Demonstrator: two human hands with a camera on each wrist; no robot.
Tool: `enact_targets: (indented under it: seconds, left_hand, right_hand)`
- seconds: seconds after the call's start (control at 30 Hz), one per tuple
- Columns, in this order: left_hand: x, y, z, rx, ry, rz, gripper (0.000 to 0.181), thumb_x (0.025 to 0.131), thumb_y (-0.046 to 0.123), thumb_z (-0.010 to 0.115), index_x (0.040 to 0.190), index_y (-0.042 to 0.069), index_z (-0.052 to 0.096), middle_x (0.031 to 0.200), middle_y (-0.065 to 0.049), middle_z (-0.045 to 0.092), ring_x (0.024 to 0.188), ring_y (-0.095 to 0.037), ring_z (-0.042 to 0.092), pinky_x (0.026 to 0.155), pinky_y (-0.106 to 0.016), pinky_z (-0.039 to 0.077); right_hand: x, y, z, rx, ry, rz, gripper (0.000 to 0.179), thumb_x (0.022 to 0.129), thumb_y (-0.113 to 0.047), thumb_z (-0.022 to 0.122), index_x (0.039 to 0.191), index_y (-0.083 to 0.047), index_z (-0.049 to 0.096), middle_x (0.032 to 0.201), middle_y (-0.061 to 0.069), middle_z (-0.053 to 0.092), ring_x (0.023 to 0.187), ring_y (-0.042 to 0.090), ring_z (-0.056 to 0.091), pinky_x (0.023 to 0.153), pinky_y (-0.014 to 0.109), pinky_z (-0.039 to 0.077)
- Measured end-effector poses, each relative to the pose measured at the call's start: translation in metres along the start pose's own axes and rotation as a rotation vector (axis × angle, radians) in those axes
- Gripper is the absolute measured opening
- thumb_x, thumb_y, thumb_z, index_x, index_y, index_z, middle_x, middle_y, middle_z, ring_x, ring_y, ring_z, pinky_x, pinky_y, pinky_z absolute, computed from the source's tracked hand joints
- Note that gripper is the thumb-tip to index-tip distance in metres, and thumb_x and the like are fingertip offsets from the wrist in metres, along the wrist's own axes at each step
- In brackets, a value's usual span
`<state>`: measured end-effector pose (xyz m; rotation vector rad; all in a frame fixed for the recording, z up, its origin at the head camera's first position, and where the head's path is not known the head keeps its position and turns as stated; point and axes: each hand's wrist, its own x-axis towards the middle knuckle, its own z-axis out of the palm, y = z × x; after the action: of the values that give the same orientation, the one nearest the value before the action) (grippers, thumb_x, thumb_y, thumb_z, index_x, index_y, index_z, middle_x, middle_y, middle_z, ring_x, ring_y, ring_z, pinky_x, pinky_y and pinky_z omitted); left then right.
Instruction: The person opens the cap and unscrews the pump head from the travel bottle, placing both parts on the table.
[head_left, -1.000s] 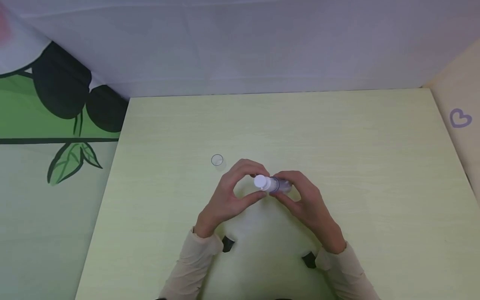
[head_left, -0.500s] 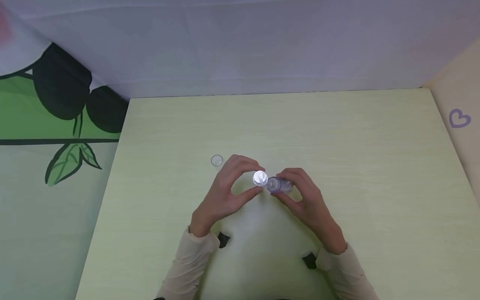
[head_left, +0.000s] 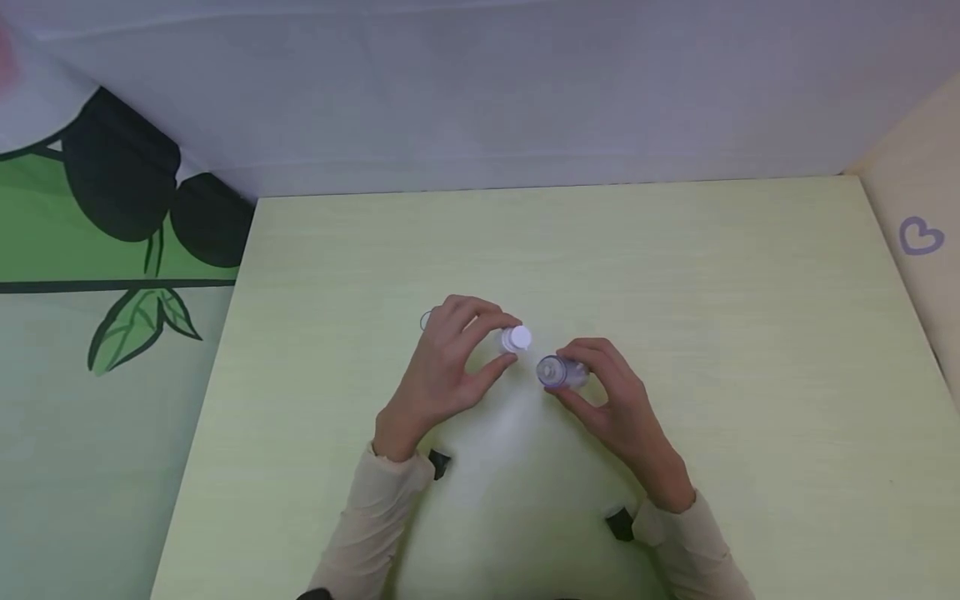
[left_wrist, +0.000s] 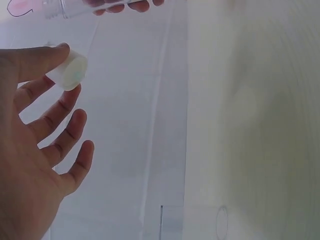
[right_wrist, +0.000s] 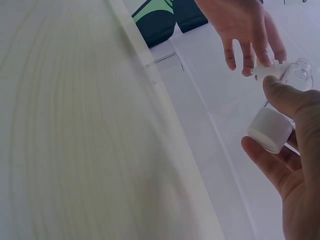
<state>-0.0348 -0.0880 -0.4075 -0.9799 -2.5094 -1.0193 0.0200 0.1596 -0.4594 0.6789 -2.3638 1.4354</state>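
A small white pump top [head_left: 516,338] is pinched between the thumb and fingers of my left hand [head_left: 442,367]. In the left wrist view, the pump top [left_wrist: 72,72] sits at the fingertips while the other fingers spread loosely. My right hand [head_left: 622,398] grips a small clear bottle [head_left: 573,373] by its sides, its uncapped neck turned up and to the left. A gap separates the pump top from the bottle. The right wrist view shows the bottle's white base [right_wrist: 270,129] between thumb and fingers, with the clear neck [right_wrist: 301,73] beyond.
A clear cylindrical cover [left_wrist: 195,222] stands on the pale wooden table [head_left: 712,275], left of the hands and partly hidden behind the left hand in the head view. A pale cloth backdrop [head_left: 525,92] rises along the table's far edge.
The pump top has come off the bottle. My left hand has carried it up and to the left, turning it on the way. The right hand with the bottle has barely moved.
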Motion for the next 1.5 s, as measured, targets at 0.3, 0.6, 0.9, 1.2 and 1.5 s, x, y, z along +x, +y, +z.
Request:
enact_targets:
  seconds: [0.3, 0.6, 0.9, 1.2, 1.5]
  left_hand:
    - [0.001, -0.012, 0.005, 0.311, -0.105, -0.013, 0.026, 0.093, 0.027, 0.076, 0.118, 0.019, 0.071, 0.112, -0.005, 0.065, 0.113, -0.029, 0.058, 0.093, -0.051, 0.046]
    - [-0.001, -0.020, 0.011, 0.498, -0.237, -0.065, 0.021, 0.095, 0.023, 0.071, 0.116, 0.022, 0.068, 0.109, -0.002, 0.063, 0.114, -0.029, 0.058, 0.099, -0.054, 0.046]
    - [-0.003, -0.023, 0.017, 0.518, -0.285, -0.097, 0.016, 0.096, 0.018, 0.069, 0.111, 0.022, 0.070, 0.105, -0.002, 0.064, 0.111, -0.030, 0.058, 0.099, -0.055, 0.046]
    - [0.002, -0.027, 0.024, 0.539, -0.324, -0.150, 0.021, 0.094, 0.010, 0.065, 0.109, 0.021, 0.074, 0.104, -0.004, 0.066, 0.112, -0.032, 0.058, 0.099, -0.057, 0.045]
    - [0.010, -0.033, 0.031, 0.535, -0.310, -0.180, 0.019, 0.094, 0.010, 0.067, 0.107, 0.023, 0.073, 0.102, -0.004, 0.066, 0.113, -0.034, 0.059, 0.099, -0.058, 0.045]
  right_hand:
    - [-0.001, 0.001, -0.002, 0.025, -0.002, -0.001, 0.045, 0.097, -0.035, 0.073, 0.125, -0.001, 0.064, 0.120, 0.012, 0.065, 0.110, 0.021, 0.061, 0.103, 0.012, 0.046]
    - [-0.002, -0.001, -0.003, 0.033, 0.001, -0.004, 0.048, 0.098, -0.041, 0.068, 0.125, -0.001, 0.065, 0.119, 0.012, 0.065, 0.109, 0.020, 0.061, 0.102, 0.011, 0.047]
    - [-0.005, -0.010, -0.007, 0.024, -0.006, 0.002, 0.047, 0.083, -0.005, 0.087, 0.125, -0.001, 0.065, 0.119, 0.012, 0.065, 0.108, 0.020, 0.061, 0.100, 0.011, 0.047]
    - [0.000, -0.003, -0.013, 0.029, -0.021, -0.003, 0.044, 0.087, -0.012, 0.085, 0.125, -0.001, 0.064, 0.119, 0.012, 0.065, 0.109, 0.020, 0.061, 0.101, 0.012, 0.048]
    - [0.011, 0.011, -0.020, 0.044, -0.041, -0.022, 0.056, 0.075, 0.005, 0.089, 0.124, 0.000, 0.064, 0.119, 0.012, 0.065, 0.108, 0.020, 0.061, 0.101, 0.011, 0.047]
